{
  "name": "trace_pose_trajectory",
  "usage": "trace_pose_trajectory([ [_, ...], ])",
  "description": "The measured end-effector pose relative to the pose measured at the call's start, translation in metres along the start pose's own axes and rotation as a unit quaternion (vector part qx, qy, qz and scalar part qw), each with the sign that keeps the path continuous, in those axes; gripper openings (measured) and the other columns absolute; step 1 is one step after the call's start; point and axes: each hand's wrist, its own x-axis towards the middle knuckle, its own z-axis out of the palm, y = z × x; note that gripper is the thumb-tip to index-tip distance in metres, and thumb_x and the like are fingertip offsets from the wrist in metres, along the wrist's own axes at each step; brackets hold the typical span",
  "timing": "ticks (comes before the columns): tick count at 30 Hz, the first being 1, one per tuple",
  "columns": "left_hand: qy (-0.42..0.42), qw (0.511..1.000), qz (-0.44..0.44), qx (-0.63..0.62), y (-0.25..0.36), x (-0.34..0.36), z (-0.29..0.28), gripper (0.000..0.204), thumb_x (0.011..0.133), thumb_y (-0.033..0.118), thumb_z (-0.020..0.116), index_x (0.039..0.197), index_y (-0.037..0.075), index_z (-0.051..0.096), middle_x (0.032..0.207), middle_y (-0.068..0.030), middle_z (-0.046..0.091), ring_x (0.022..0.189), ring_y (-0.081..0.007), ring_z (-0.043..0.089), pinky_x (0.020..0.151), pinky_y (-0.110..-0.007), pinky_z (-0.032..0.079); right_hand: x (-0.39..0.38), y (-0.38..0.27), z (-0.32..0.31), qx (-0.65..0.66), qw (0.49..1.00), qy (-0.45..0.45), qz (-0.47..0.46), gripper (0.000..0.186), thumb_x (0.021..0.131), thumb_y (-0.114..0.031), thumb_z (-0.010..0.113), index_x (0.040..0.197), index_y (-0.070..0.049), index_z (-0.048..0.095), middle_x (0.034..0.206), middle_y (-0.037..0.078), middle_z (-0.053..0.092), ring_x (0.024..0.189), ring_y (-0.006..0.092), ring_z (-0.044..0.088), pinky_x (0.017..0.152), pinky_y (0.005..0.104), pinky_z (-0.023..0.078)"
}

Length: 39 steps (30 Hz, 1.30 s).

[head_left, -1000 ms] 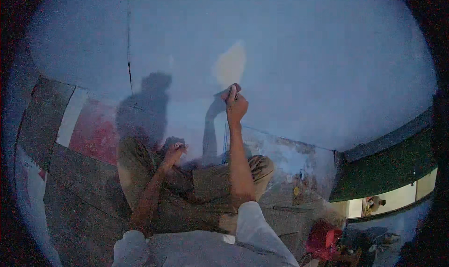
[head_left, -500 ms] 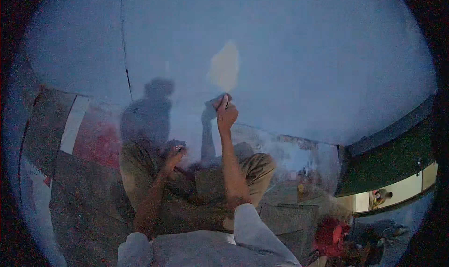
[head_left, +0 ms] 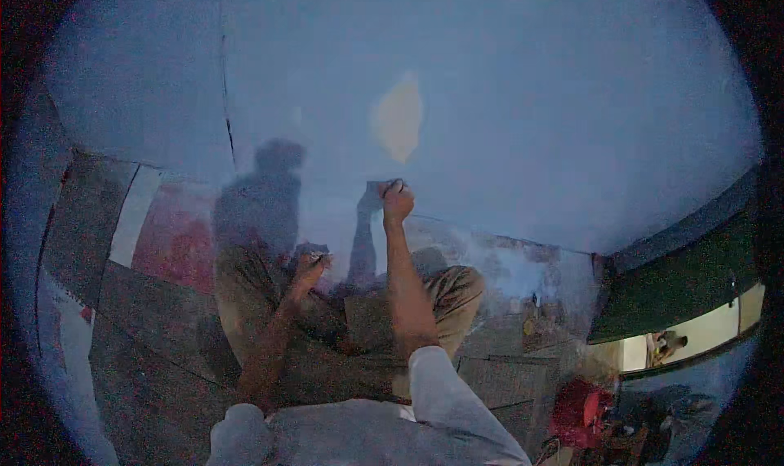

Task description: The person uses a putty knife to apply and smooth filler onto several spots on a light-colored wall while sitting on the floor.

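A blue wall rises in front of me, with a pale, pointed patch on it. Just under the patch, my right hand is raised at the wall, fingers closed around what looks like a small flat thing, too dim to name. Its shadow falls on the wall to the left. Lower down and to the left, my left hand is held above my lap, fingers curled round something small that I cannot make out. My legs are folded beneath both arms.
A dark crack runs down the wall at left. Reddish and white patches mark its lower left. At lower right lie a red object and dark clutter. Farther right, a lit opening shows another person.
My right hand has moved slightly down the wall, away from the pale patch. My left hand stays at almost the same place, still closed. The view has shifted slightly.
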Motion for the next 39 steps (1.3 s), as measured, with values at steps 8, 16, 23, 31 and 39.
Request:
trace_pose_trajectory([
  [8, -0.010, 0.996, 0.045, -0.075, -0.017, -0.018, -0.023, 0.037, 0.096, 0.030, 0.052, 0.127, 0.008, 0.054, 0.123, -0.0065, 0.056, 0.100, -0.0161, 0.053, 0.089, -0.032, 0.043, 0.025, -0.096, -0.062, 0.143, 0.988, -0.056, 0.011, 0.061, 0.093, -0.044, 0.049, 0.061, 0.007, 0.061, 0.058, 0.025, 0.057, 0.056, 0.0407, 0.058, 0.056, 0.0522, 0.042],
  [16, -0.129, 0.913, 0.296, -0.248, 0.034, -0.023, 0.003, 0.039, 0.097, 0.031, 0.052, 0.130, 0.010, 0.053, 0.126, -0.0057, 0.056, 0.101, -0.0152, 0.053, 0.090, -0.031, 0.042, -0.002, -0.012, 0.005, -0.015, 1.000, -0.003, -0.026, 0.055, 0.093, -0.044, 0.048, 0.075, 0.006, 0.064, 0.063, 0.023, 0.060, 0.059, 0.0391, 0.059, 0.055, 0.0500, 0.044],
  [23, 0.057, 0.995, -0.086, -0.002, 0.050, -0.039, -0.015, 0.036, 0.091, 0.033, 0.062, 0.112, 0.004, 0.057, 0.113, -0.0096, 0.059, 0.090, -0.0175, 0.056, 0.075, -0.033, 0.048, -0.043, -0.042, -0.027, 0.134, 0.985, -0.110, 0.018, 0.046, 0.093, -0.033, 0.054, 0.070, 0.005, 0.064, 0.061, 0.018, 0.061, 0.054, 0.0301, 0.059, 0.052, 0.0421, 0.045],
  [31, 0.025, 0.959, 0.024, -0.282, -0.013, -0.021, -0.032, 0.023, 0.092, 0.027, 0.059, 0.104, 0.008, 0.058, 0.105, -0.0044, 0.058, 0.088, -0.0182, 0.055, 0.073, -0.037, 0.045, 0.023, -0.084, -0.018, 0.115, 0.990, -0.073, -0.035, 0.055, 0.096, -0.035, 0.047, 0.062, 0.005, 0.062, 0.051, 0.017, 0.054, 0.046, 0.0331, 0.052, 0.051, 0.0461, 0.042],
  [39, -0.024, 0.985, 0.017, -0.168, -0.026, 0.007, -0.025, 0.039, 0.090, 0.036, 0.062, 0.117, 0.007, 0.062, 0.102, -0.0068, 0.062, 0.090, -0.0207, 0.057, 0.078, -0.039, 0.046, -0.067, 0.044, 0.023, -0.038, 0.979, -0.179, -0.095, 0.031, 0.090, -0.038, 0.052, 0.097, -0.009, 0.059, 0.069, 0.014, 0.059, 0.063, 0.0317, 0.058, 0.058, 0.0462, 0.046],
])
